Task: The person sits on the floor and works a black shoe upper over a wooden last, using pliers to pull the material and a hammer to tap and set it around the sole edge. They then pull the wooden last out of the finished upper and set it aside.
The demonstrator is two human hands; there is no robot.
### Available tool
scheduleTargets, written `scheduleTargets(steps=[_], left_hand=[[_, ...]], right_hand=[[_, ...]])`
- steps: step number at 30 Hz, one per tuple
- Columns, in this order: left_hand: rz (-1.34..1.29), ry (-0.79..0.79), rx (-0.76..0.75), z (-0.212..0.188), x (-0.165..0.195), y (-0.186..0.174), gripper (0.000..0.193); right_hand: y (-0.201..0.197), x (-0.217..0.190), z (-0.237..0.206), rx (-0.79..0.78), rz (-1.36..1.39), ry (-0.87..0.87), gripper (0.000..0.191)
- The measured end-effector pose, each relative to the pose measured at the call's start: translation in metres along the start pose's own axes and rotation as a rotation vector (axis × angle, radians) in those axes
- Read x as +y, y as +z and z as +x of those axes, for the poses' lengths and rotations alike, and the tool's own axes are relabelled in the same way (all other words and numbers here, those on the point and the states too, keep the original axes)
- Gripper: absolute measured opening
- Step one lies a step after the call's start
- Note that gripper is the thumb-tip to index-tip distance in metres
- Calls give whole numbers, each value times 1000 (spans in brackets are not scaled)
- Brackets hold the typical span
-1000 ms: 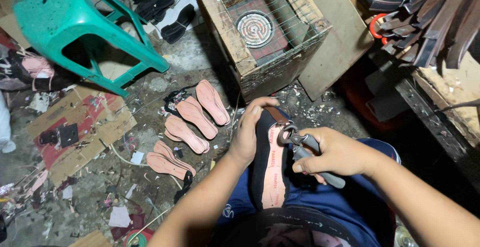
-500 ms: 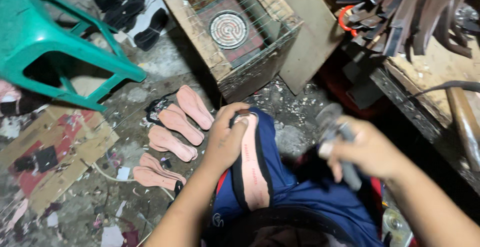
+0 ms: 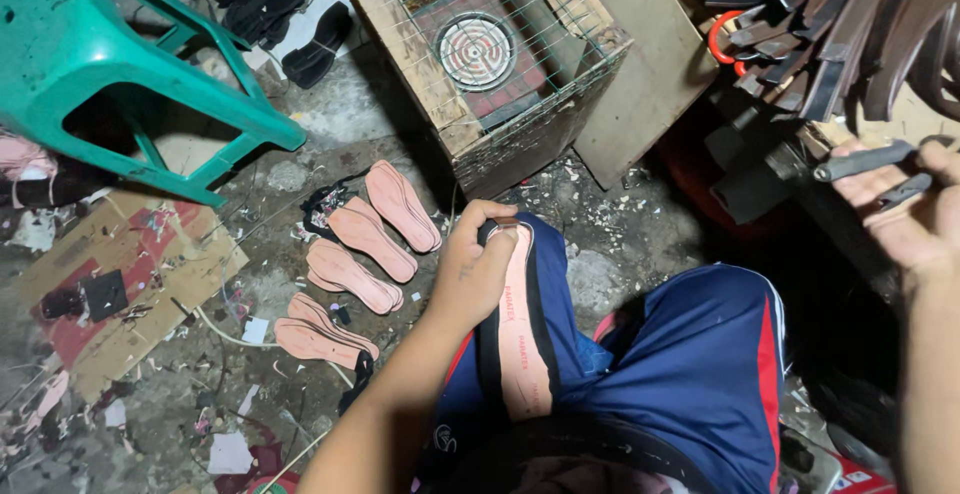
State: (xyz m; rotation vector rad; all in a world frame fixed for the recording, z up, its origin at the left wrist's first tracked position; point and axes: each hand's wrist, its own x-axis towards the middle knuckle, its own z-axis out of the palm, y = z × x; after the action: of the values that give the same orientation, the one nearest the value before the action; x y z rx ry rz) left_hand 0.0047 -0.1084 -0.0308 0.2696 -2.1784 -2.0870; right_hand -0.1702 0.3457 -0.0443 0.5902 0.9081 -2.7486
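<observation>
My left hand (image 3: 478, 269) grips the toe end of a black-edged shoe piece with a pink insole (image 3: 520, 324), which lies along my left thigh on my blue trousers (image 3: 690, 374). My right hand (image 3: 905, 204) is raised at the far right and holds grey pliers (image 3: 870, 169) by the handles; the jaws point left toward dark clutter. The pliers are well apart from the insole.
Several pink insoles (image 3: 365, 244) lie on the littered floor left of my knee. A wire-meshed wooden box with a round heater coil (image 3: 478, 49) stands ahead. A green plastic stool (image 3: 110, 64) is at the upper left, cardboard (image 3: 120, 284) below it, dark strips (image 3: 850, 24) at the upper right.
My right hand has lifted the pliers off the shoe piece and carried them away to the right. My left hand keeps its grip on the toe end.
</observation>
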Motion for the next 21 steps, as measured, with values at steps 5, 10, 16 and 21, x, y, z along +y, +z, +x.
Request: scheduleTargets(steps=[5,10,16,21], left_hand=[[-156,-109,88,9,-12,-4,21],[-40,-9,68,5,-14,4,24],[-205,11,3,-8,-7,14,36],[-46,43,68,-2,-1,14,23]], right_hand=[[32,40,-46,-99,-446,-289,27],[77,145,-107,-36,-995,-80,35],[131,225,-124,-291,-1012,-75,37],[164,248,-114,-436,-1165,-333,35]])
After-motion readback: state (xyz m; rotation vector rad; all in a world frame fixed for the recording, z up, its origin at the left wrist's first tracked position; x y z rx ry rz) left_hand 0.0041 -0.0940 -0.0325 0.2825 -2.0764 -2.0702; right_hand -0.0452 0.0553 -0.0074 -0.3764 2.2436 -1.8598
